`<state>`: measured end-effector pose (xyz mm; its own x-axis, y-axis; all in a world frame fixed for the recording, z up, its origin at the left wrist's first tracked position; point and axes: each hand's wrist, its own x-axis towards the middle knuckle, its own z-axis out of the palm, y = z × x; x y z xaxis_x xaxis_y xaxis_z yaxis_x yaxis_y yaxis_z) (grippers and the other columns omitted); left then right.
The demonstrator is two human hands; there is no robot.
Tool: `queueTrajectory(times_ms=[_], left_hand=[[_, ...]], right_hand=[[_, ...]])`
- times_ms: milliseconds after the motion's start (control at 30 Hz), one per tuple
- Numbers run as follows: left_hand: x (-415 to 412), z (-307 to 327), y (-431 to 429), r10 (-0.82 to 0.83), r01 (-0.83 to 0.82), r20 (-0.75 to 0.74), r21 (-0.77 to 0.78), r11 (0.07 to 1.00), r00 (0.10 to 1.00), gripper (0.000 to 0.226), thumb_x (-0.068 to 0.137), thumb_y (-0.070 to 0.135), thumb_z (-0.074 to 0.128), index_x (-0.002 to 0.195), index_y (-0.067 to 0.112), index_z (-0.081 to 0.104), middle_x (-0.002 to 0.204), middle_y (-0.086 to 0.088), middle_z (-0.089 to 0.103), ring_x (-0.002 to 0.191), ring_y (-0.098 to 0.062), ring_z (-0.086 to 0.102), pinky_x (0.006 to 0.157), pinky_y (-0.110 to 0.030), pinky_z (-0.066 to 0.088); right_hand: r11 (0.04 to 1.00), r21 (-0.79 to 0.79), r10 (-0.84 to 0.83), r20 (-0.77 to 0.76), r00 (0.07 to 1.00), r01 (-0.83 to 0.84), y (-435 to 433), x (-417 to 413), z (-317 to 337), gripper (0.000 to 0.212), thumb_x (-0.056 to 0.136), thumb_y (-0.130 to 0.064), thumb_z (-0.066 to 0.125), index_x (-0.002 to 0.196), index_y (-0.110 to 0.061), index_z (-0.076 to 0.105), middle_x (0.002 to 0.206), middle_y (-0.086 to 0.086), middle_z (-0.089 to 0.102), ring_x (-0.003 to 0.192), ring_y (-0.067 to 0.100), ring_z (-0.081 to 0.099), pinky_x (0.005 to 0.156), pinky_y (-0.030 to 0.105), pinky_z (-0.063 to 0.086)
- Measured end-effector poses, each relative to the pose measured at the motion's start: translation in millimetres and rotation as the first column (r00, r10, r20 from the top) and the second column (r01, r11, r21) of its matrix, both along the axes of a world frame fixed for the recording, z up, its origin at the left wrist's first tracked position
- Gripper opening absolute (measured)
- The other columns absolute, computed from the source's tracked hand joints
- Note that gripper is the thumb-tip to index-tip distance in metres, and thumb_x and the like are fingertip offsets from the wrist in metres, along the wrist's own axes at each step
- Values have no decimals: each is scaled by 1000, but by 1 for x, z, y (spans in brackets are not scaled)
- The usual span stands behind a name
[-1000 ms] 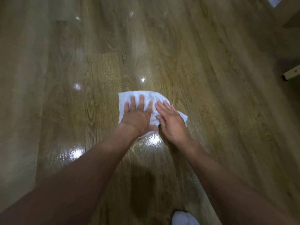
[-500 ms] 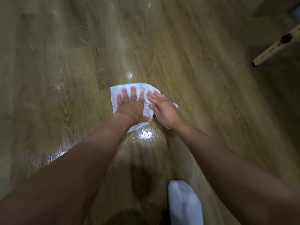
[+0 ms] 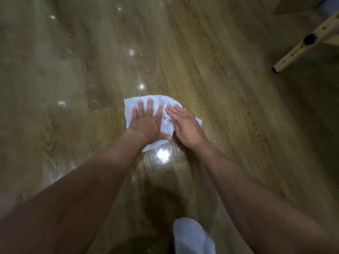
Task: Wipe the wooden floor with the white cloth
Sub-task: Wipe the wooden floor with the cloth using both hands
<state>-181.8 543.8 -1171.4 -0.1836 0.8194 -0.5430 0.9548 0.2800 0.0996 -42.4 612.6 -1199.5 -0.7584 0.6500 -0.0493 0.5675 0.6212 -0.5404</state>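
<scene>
White cloth (image 3: 161, 100) partly under left hand (image 3: 145, 123) and right hand (image 3: 185, 125), furniture leg (image 3: 300, 47) and sock (image 3: 190, 237) cut by edges

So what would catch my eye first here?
The left hand and right hand press flat, side by side, on a white cloth in the middle of the glossy wooden floor. A white sock shows at the bottom edge, and a pale furniture leg slants in at the upper right.

Both forearms bare, stretched fwd & down, converging toward the middle. My left grip (image 3: 146, 123) lies flat, palm down, fingers (image 3: 149, 107) straight & slightly spread, thumb sticking out to the right. My right grip (image 3: 185, 125) sits just beside it, also palm down, angled inward to the left, its fingers straight & close together, tips near my left index.
</scene>
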Motion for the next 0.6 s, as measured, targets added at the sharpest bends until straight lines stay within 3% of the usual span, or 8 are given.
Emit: queueTrajectory(times_ms=[200,300,433,600], left_hand=[[33,-9,-14,-126,130,-47,85,988,991,100,84,74,35,149,23,-21,153,-17,-31,140,-43,-26,116,-56,-7],[51,-12,-11,-182,185,-40,101,977,982,102,84,73,36,148,21,-23,153,-18,-31,139,-45,-28,115,-58,-8],[44,-6,20,-130,130,-4,76,989,992,105,83,74,39,149,19,-21,153,-18,-31,139,-44,-28,116,-57,-8],[53,1,60,-50,49,5,19,999,999,109,81,75,42,149,19,-21,153,-20,-30,138,-47,-26,115,-59,-8]], right_hand=[[996,21,-80,-73,994,82,-34,56,0,42,94,-2,50,135,-9,52,143,4,48,139,18,33,117,35,22],[996,72,-39,-67,997,43,-34,80,-6,44,92,-2,50,135,-9,50,143,3,47,138,17,33,115,35,24],[994,48,96,42,994,-98,29,71,-1,47,92,4,48,137,-9,49,144,7,46,139,22,33,116,34,20],[997,58,-51,-1,999,51,53,62,-7,39,98,-9,45,137,-11,49,144,4,46,140,18,33,117,36,21]])
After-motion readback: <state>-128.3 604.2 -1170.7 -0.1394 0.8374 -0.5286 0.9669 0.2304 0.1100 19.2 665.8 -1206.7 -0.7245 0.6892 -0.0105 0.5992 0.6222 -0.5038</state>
